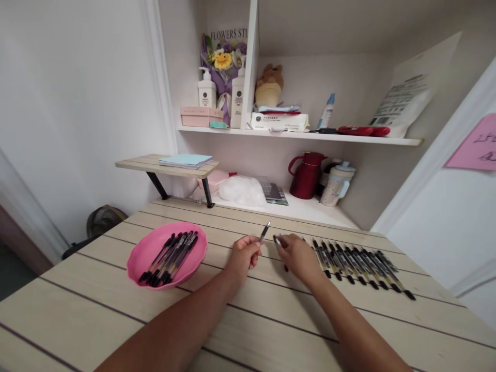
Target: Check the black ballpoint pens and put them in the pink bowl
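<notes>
My left hand (247, 254) is closed in a pinch around a pen (265, 232), its silver tip and dark grip pointing up and away. Beside it, my right hand (297, 254) is closed, palm down, low over the table. A second pen (276, 240) seems to be in its fingers: one dark end shows past the fingertips, another dark bit below the hand, and the middle is hidden. Right of that hand lies a slanted row of several black-ended pens (358, 264). On the left, a pink scalloped dish (135, 257) holds a bunch of pens (173, 257).
The wooden table (248, 330) has dark grooves. At its back left stands a small raised shelf (134, 163) with blue paper (186, 160). Behind are a clear plastic bag (242, 190), a red jug (307, 176) and a pale cup (336, 186), under a loaded white shelf (329, 136).
</notes>
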`<act>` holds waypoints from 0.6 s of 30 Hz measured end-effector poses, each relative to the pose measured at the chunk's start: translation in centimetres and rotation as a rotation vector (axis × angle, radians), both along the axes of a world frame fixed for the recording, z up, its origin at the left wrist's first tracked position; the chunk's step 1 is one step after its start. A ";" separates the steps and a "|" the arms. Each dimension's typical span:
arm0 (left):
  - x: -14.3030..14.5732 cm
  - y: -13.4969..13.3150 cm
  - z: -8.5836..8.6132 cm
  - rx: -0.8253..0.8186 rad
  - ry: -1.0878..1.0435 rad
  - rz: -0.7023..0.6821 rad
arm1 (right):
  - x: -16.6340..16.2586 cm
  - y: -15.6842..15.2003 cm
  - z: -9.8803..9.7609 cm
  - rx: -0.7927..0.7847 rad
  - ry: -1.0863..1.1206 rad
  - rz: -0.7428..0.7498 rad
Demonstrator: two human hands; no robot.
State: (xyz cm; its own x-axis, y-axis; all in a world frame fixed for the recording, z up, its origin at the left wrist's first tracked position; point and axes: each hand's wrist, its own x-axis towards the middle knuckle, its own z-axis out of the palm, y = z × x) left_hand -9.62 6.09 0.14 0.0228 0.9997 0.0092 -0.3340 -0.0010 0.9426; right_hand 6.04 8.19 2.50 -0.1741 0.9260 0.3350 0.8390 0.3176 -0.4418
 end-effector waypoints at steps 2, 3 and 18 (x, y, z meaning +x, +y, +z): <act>0.2 -0.3 0.2 -0.006 0.039 -0.019 | 1.0 0.7 0.7 -0.017 0.449 -0.011; 0.3 -0.5 0.3 -0.011 0.057 -0.027 | 1.5 1.0 1.0 -0.036 0.682 -0.009; 0.9 -0.9 0.5 -0.018 0.150 -0.057 | 0.6 0.1 2.5 -0.143 1.209 0.072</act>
State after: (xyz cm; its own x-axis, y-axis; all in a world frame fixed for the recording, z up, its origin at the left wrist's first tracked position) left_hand -8.77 5.21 0.67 0.0792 0.9967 -0.0167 -0.1887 0.0314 0.9815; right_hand 6.63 8.27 4.96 0.1267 0.9689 0.2126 -0.1550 0.2311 -0.9605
